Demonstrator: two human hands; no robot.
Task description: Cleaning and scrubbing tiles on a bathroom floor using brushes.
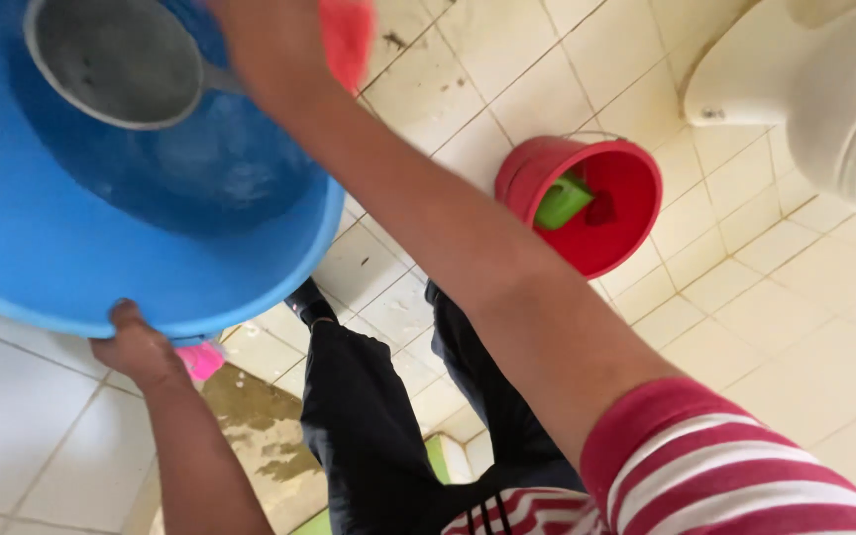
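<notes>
A big blue plastic tub (pixel 42 248) fills the upper left, with a grey metal dipper (pixel 116 59) lying inside it over dark water. My left hand (pixel 136 347) grips the tub's near rim from below, thumb over the edge. My right hand (pixel 269 40) reaches across the tub's right side at the top edge and holds a pink-red object (pixel 349 40), blurred and partly cut off; the dipper's handle runs toward this hand.
A red bucket (pixel 636 168) with a green item (pixel 562 198) inside stands on the tiled floor (pixel 785 327). A white toilet (pixel 814 89) is at the upper right. My dark trouser legs (pixel 369 416) stand below, by a small pink object (pixel 200 360) and a wet patch (pixel 260 426).
</notes>
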